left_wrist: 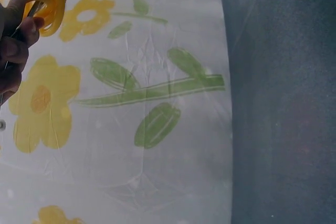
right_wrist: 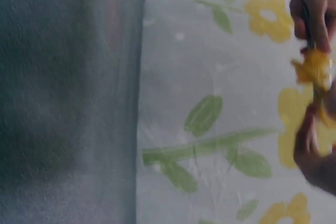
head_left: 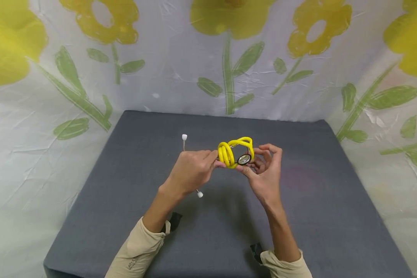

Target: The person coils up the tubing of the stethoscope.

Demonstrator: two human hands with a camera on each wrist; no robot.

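Note:
A stethoscope with yellow tubing [head_left: 226, 154] is held up over the grey surface, its tube wound in several loops. My left hand [head_left: 194, 170] grips its metal ear tubes just left of the coil. White ear tips [head_left: 184, 137] stick out above and below that hand. On the other side, my right hand [head_left: 268, 177] pinches the edge of the round chest piece [head_left: 244, 159] and the tube beside it, thumb underneath. The left wrist view has the left hand [left_wrist: 13, 51] and yellow coil [left_wrist: 52, 1] at its upper left. Both hands appear blurred at the right wrist view's right edge.
A grey padded surface [head_left: 125, 216] spreads beneath both arms. Behind it and at both sides hangs a pale sheet [head_left: 166, 73] printed with yellow flowers and green leaves. Dark straps [head_left: 175, 221] show near the beige sleeve cuffs.

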